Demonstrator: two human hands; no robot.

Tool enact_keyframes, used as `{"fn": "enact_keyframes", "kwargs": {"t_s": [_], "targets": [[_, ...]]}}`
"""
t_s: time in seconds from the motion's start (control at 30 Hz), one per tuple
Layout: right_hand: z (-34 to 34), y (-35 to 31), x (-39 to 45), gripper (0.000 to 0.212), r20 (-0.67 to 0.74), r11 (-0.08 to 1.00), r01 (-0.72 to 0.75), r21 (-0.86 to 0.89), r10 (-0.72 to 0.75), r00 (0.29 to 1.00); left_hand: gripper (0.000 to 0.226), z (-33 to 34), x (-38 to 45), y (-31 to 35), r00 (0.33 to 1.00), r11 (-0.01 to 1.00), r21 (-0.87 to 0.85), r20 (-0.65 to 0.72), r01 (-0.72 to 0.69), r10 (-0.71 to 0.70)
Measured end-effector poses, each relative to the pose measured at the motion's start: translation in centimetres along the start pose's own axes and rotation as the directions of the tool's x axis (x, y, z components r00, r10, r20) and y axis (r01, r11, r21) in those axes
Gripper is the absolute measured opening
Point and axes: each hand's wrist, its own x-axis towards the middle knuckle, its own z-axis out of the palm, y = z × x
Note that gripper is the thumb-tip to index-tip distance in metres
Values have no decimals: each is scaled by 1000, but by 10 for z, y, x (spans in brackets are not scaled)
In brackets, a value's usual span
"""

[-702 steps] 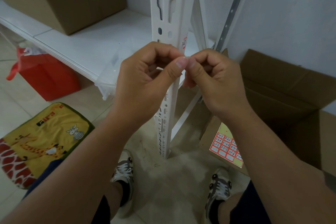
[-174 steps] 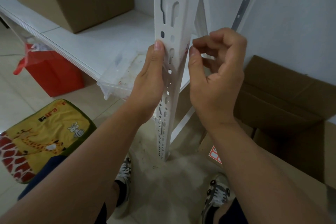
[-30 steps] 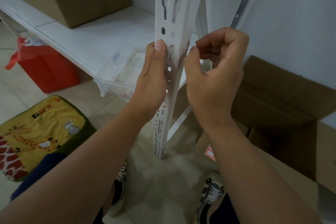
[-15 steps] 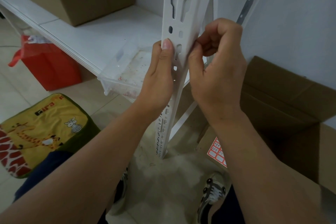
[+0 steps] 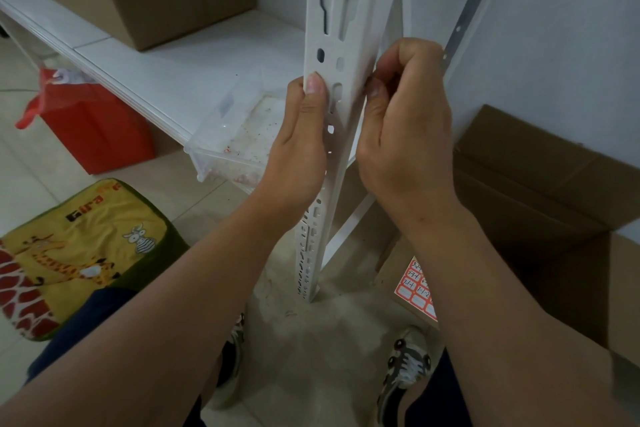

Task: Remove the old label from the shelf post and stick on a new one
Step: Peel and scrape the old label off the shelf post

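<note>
Label sheet (image 5: 417, 288), red and yellow with handwritten codes, down near on the floor against the open cardboard box (image 5: 540, 204), half hidden behind the right forearm, so the next sticker sits within easy reach. Giraffe cushion (image 5: 76, 246) near left, out of the way.

Further up, left hand (image 5: 298, 152) wrapped round the near face of the shelf post (image 5: 341, 45), thumb flat on the metal. Good brace, worth holding firm so the post doesn't flex.

Right hand (image 5: 405, 128) curled at the post's right edge, thumb and fingertips pinched in against it. Can't tell whether old label scrap or fresh sticker is under there; nothing visible between the fingers. If scraping: nail low, peel slow from a corner. If sticking: press from one end, smooth outward.

Clear plastic tray (image 5: 232, 142) behind on the white shelf (image 5: 180, 69), handy for scraps. Red bag (image 5: 93, 121) far left.
</note>
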Motion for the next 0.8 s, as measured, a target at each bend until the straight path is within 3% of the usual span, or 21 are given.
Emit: {"fn": "enact_keyframes", "kwargs": {"t_s": [0.27, 0.4, 0.63, 0.8], "targets": [[4, -1, -1, 22, 9, 999, 1, 32, -2, 1000, 39, -2, 0, 1, 1000, 1000, 12, 9, -2, 2], [8, 2, -2, 10, -45, 994, -68, 91, 72, 996, 35, -2, 0, 2, 1000, 1000, 10, 12, 3, -3], [9, 2, -7, 17, -76, 969, -180, 169, 195, 978, 40, -5, -1, 1, 999, 1000, -6, 34, 11, -11], [6, 12, -12, 18, -109, 990, 46, -136, -61, 992, 35, -3, -3, 6, 1000, 1000, -1, 18, 10, -10]]}}
